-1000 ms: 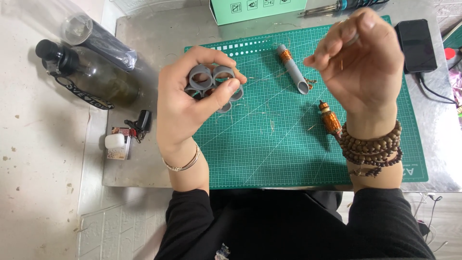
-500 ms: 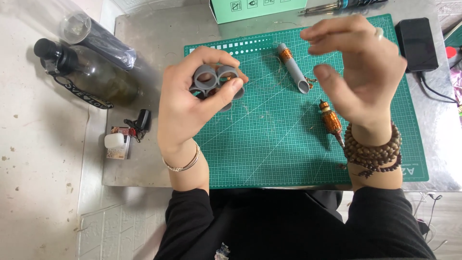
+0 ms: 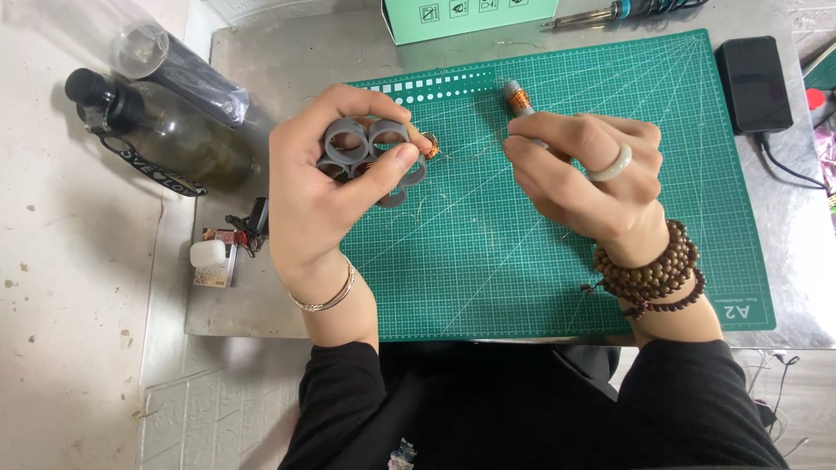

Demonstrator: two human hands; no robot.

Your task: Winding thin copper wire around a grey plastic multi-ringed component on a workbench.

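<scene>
Now, left hand pinching grey ring cluster, right hand gripping copper-wound tube.

My left hand covers much of the grey ring cluster, so I cannot count its rings; my thumb hides its middle. My right hand hides most of the tube, leaving only its copper-wound end showing. Fine wire between my hands is too thin to follow. The top edge cuts off the box and the soldering iron. The small parts left of the mat are too small to tell.
</scene>
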